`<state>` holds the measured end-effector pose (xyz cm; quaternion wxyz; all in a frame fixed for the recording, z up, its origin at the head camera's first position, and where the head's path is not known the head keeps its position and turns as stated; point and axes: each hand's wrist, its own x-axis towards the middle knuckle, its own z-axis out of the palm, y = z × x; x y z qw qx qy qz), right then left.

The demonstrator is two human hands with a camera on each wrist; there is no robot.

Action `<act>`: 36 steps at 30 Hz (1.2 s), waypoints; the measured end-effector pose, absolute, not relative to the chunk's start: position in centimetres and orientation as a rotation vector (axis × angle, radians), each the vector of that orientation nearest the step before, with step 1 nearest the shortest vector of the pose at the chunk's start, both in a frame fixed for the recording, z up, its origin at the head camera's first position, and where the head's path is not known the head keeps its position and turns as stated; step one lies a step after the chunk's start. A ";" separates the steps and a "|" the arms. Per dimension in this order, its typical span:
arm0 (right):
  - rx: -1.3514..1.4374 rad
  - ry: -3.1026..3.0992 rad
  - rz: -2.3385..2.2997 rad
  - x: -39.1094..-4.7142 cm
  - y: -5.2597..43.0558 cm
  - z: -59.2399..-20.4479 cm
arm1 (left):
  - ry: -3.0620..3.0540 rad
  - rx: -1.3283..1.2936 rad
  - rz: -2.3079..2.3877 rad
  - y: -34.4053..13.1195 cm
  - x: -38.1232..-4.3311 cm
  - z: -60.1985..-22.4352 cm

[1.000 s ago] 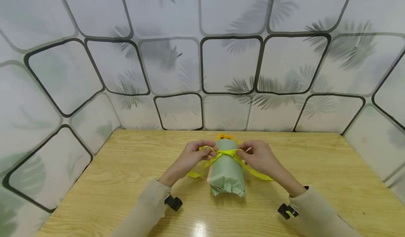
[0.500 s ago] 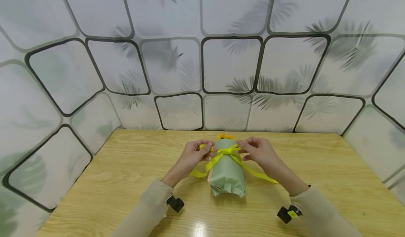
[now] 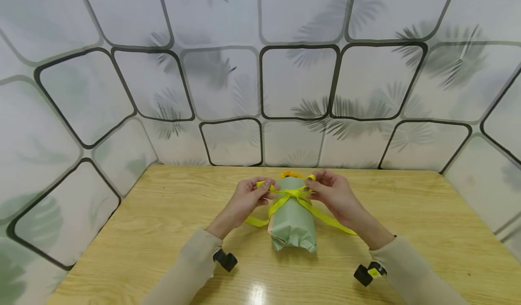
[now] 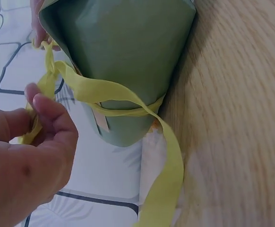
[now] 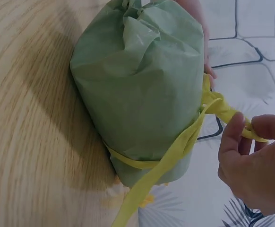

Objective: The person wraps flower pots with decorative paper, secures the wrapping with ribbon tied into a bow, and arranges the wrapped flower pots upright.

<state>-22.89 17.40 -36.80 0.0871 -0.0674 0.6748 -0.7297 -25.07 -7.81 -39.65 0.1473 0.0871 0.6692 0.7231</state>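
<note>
A bouquet wrapped in pale green paper [image 3: 292, 221] lies on the table, its orange-yellow flower [image 3: 291, 174] peeking out at the far end. Around the wrap runs a yellow ribbon [image 3: 294, 193], knotted on top with a bow; its long tails hang to both sides. My left hand [image 3: 253, 196] pinches one loop of the bow between thumb and fingers, left of the knot. On the other side my right hand [image 3: 331, 192] pinches the opposite loop [image 5: 253, 134]. In the left wrist view one ribbon tail [image 4: 168, 165] hangs down past the paper.
The wooden table [image 3: 171, 214] stretches out on both sides of the bouquet. A pale patterned curtain [image 3: 297, 83] with dark rounded outlines stands behind it and at the sides. A black wrist camera [image 3: 225, 260] sits on each sleeve.
Both hands have drawn the ribbon loops outward and slightly up from the knot. The right hand has risen a little, and its loop now shows above the fingers. The bouquet stays put.
</note>
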 end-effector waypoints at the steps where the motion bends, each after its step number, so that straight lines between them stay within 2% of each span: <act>1: -0.185 2.028 -2.163 -22.9 17.5 -36.8 | 1.930 0.233 2.084 -7.8 -25.1 -39.7; 5: -0.158 2.003 -2.180 -22.9 17.8 -36.7 | 1.876 0.195 2.129 -7.7 -25.1 -39.8; 14: -0.307 1.585 -2.315 -23.3 17.3 -36.5 | 1.655 0.302 2.163 -6.8 -25.1 -39.3; 24: -0.078 1.715 -2.267 -23.4 18.2 -37.1 | 2.060 0.364 1.942 -6.7 -25.3 -39.7; 36: 0.008 1.731 -2.216 -23.3 20.1 -38.5 | 2.267 0.492 1.684 -7.9 -25.5 -40.4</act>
